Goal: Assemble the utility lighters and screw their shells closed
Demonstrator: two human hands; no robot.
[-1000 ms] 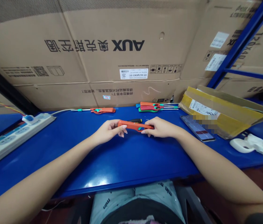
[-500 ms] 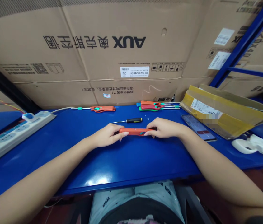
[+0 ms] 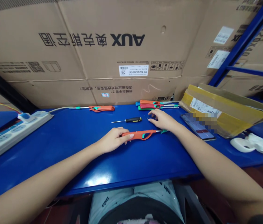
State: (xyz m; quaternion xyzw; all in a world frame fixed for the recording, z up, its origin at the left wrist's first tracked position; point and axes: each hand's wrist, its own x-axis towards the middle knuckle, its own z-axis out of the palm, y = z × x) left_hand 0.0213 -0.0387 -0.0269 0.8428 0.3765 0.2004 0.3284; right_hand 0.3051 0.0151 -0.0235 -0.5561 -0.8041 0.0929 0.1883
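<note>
My left hand point(image 3: 116, 139) is closed round the handle end of an orange gas lighter point(image 3: 137, 136) with a green trigger. The lighter's metal tube points right and passes partly behind my right wrist. My right hand point(image 3: 159, 119) is open, its fingers apart and curved down over the table by a tiny pale piece point(image 3: 147, 118), too small to name. Just left of that piece lies a screwdriver point(image 3: 133, 120) with a black and yellow handle, its shaft pointing left.
Another orange lighter point(image 3: 102, 108) lies at the back, left of centre. Several lighters point(image 3: 150, 105) are bunched at the back right. A phone point(image 3: 198, 126), an opened taped carton point(image 3: 227, 109) and a white roll point(image 3: 242, 144) lie to the right. A power strip point(image 3: 16, 133) runs along the left.
My right hand has let go of the lighter and moved up to the tiny piece. My left hand still holds the lighter, now slightly lower and more of it showing.
</note>
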